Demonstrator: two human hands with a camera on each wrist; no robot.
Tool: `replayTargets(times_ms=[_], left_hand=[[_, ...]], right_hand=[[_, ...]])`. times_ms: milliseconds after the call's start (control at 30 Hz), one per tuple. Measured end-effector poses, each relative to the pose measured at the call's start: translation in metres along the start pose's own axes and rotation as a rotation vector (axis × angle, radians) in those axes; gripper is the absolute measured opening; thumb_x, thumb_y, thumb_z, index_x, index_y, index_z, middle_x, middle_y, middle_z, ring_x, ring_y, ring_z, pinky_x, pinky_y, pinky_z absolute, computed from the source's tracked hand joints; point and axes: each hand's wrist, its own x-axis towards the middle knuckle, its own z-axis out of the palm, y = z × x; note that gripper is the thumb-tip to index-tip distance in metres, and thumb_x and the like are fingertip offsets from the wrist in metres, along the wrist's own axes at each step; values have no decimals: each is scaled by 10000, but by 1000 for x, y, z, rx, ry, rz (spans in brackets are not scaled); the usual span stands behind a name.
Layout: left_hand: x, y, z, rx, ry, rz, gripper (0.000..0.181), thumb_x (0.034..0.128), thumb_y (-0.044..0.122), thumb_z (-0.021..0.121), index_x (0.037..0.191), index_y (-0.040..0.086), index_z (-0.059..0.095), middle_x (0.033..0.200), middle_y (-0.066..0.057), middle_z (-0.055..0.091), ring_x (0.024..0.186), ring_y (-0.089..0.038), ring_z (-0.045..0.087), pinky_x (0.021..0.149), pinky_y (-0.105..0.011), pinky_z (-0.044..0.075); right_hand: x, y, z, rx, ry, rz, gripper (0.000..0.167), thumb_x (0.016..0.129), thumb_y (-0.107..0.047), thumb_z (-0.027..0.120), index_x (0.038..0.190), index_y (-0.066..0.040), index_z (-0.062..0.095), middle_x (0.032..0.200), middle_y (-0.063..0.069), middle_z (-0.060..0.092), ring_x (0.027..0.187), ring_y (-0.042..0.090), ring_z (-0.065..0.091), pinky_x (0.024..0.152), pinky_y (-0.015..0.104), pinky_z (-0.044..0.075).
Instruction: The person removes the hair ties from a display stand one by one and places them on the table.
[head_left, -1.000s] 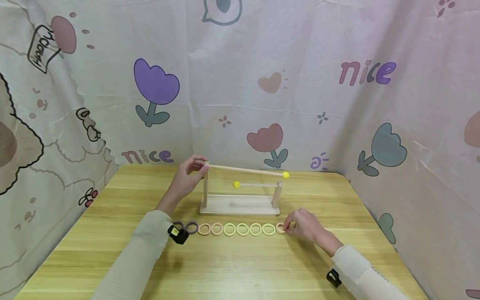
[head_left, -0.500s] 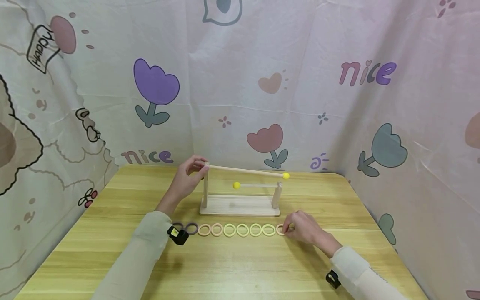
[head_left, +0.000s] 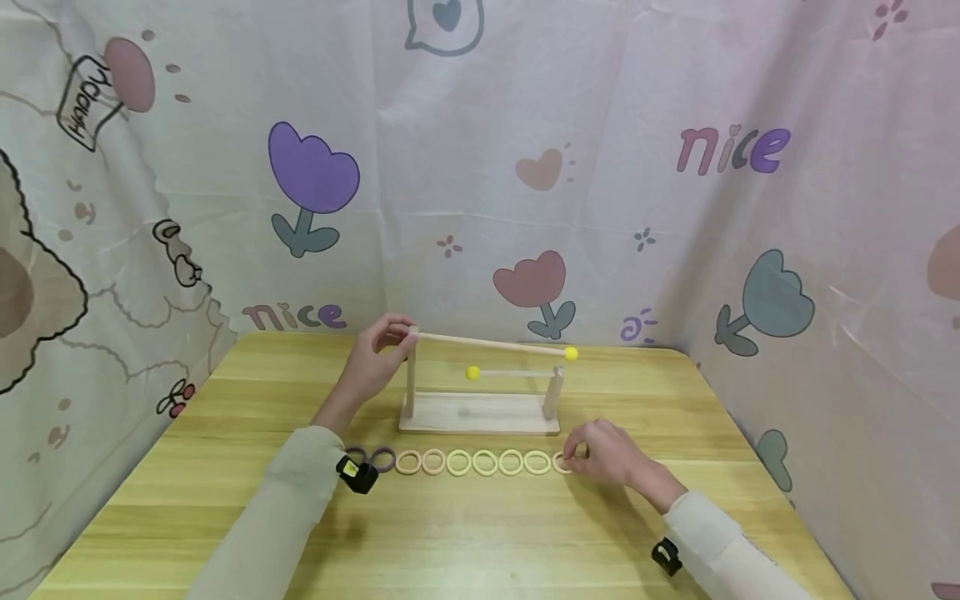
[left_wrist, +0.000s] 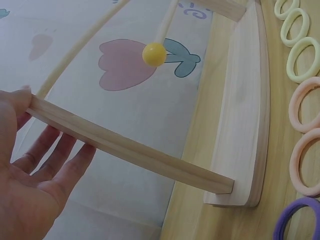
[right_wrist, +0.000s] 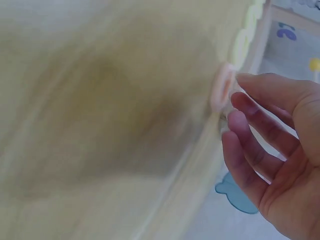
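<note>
A small wooden stand (head_left: 480,414) has a flat base and two upright posts. From each post a rod sticks out sideways, tipped with a yellow ball (head_left: 572,354). My left hand (head_left: 375,358) holds the top of the taller left post (left_wrist: 135,147) between thumb and fingers. In front of the base runs a row of ring-shaped hair ties: purple (head_left: 383,459), pink (head_left: 433,462) and pale yellow (head_left: 485,462). At the row's right end, my right hand (head_left: 606,454) pinches the edge of a pink hair tie (right_wrist: 221,90); its fingers hide part of that tie.
The wooden table (head_left: 480,533) carries everything. A printed cloth (head_left: 450,192) hangs behind it and along both sides. Black wrist cameras (head_left: 357,473) sit on both sleeves, and the left one covers part of the purple end of the row.
The right fingers have shifted very slightly left over the end hair tie. My left hand and the stand stay in place; the head view has tilted a little.
</note>
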Motion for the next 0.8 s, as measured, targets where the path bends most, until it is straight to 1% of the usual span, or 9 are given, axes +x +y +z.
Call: replayTargets(times_ms=[133, 200, 367, 433, 500, 600, 667, 733, 800], left_hand=[[0, -1, 2, 8, 9, -4, 308, 1038, 257, 636, 1271, 56, 615, 1150, -174, 656, 1141, -321, 641, 922, -239, 515], [1, -1, 3, 10, 10, -9, 308, 1040, 241, 631, 1279, 48, 610, 1157, -183, 655, 1149, -338, 637, 926, -252, 507], [2, 3, 5, 35, -2, -42, 311, 1051, 193, 607, 1306, 17, 589, 1197, -232, 642, 1194, -406, 613, 950, -333, 499], [2, 4, 3, 53, -8, -50, 331, 1051, 237, 612, 1316, 40, 590, 1205, -213, 651, 1199, -391, 619, 947, -351, 500], [1, 3, 0, 72, -23, -62, 373, 1055, 299, 604, 1361, 87, 585, 1245, -195, 657, 1212, -374, 624, 970, -407, 531], [-1, -5, -7, 73, -52, -66, 434, 1071, 395, 549, 1433, 156, 561, 1312, -174, 653, 1231, -357, 630, 1013, -481, 562], [-2, -11, -12, 81, -74, -82, 468, 1095, 418, 475, 1484, 162, 525, 1378, -199, 628, 1275, -392, 609, 1059, -546, 533], [-3, -18, -17, 121, -91, -95, 499, 1108, 444, 415, 1501, 153, 511, 1419, -207, 611, 1313, -416, 585, 1095, -572, 497], [-6, -25, -22, 191, -120, -120, 520, 1115, 461, 369, 1519, 157, 494, 1486, -204, 570, 1363, -442, 543, 1125, -624, 445]], right_hand=[[3, 0, -10, 27, 49, 5, 47, 836, -124, 839, 839, -133, 792, 906, 21, 794, 593, -24, 537, 560, 188, 454], [4, 1, -14, 28, 70, 3, 46, 831, -110, 832, 851, -123, 793, 900, 17, 793, 595, -42, 530, 562, 180, 452], [8, 5, -20, 32, 113, 35, 38, 874, -138, 801, 886, -102, 799, 859, -24, 781, 560, -30, 479, 522, 180, 414], [11, 8, -21, 25, 139, 49, 54, 894, -145, 783, 903, -94, 802, 866, -21, 782, 564, -17, 475, 528, 182, 410], [14, 10, -23, 24, 171, 59, 47, 902, -120, 767, 918, -98, 806, 886, -5, 788, 577, -1, 487, 541, 185, 413], [19, 14, -26, 38, 227, 104, 75, 920, -94, 742, 955, -74, 806, 922, 52, 796, 600, 42, 525, 557, 190, 426], [22, 16, -28, 50, 272, 141, 97, 937, -86, 720, 982, -56, 800, 947, 89, 797, 621, 80, 559, 567, 197, 439], [25, 20, -29, 54, 308, 180, 129, 957, -93, 694, 1024, -35, 788, 984, 123, 794, 659, 120, 601, 595, 217, 470], [28, 25, -31, 56, 330, 206, 163, 978, -106, 668, 1067, -17, 772, 1027, 151, 788, 718, 172, 649, 646, 266, 521]])
